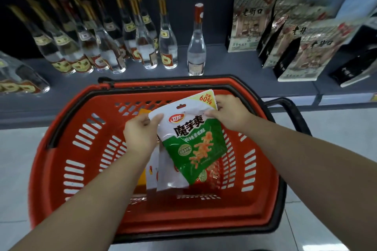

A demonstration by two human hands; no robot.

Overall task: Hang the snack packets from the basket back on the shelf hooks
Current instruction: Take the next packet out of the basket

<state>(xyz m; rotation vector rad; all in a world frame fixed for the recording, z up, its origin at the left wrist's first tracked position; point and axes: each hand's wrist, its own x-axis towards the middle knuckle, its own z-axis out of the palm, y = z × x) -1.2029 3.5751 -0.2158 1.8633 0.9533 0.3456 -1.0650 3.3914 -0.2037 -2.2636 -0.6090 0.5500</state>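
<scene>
The snack packet (189,136), white at the top and green below with orange printing, sits at the middle of the frame, tilted so its top edge runs up toward the right. Both hands hold it by that top edge, above the basket. The left hand (140,134) pinches the packet's upper left corner between thumb and fingers; the right hand (230,112) grips the upper right corner, just beside the yellow "60%" flash. The packet's lower part hangs between the two forearms.

Under it, further packets (163,171) lie in the red basket (61,149), white, yellow and red ones overlapping; how many cannot be told. The basket fills the centre and lower half of the frame, its black handle (293,112) jutting out at the right.

Beyond the basket, across the upper frame, runs a grey shelf (224,79). Clear glass bottles (142,43) with gold and red labels stand at the upper left, one lone bottle (196,47) near the centre. Upright printed pouches (251,20) stand at the upper right.
</scene>
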